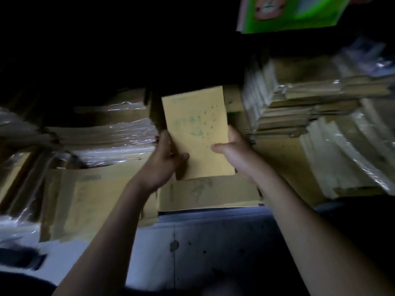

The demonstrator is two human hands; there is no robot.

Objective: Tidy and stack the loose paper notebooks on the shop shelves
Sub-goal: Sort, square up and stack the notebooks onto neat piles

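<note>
A thin yellow-brown paper notebook (197, 133) with faint green print is held up over the shelf in the middle of the view. My left hand (164, 159) grips its lower left edge, thumb on the cover. My right hand (233, 150) holds its right edge, thumb across the front. Under it lies another brown notebook (205, 195) flat on the shelf. Loose brown notebooks (94, 201) lie at the lower left. A tall stack of brown notebooks (295, 107) stands to the right.
Plastic-wrapped bundles (111, 135) of notebooks sit at the left and more wrapped packs (350, 154) at the far right. A green book (292, 11) juts from the shelf above. The shelf's pale front edge (213, 231) runs below. The back is dark.
</note>
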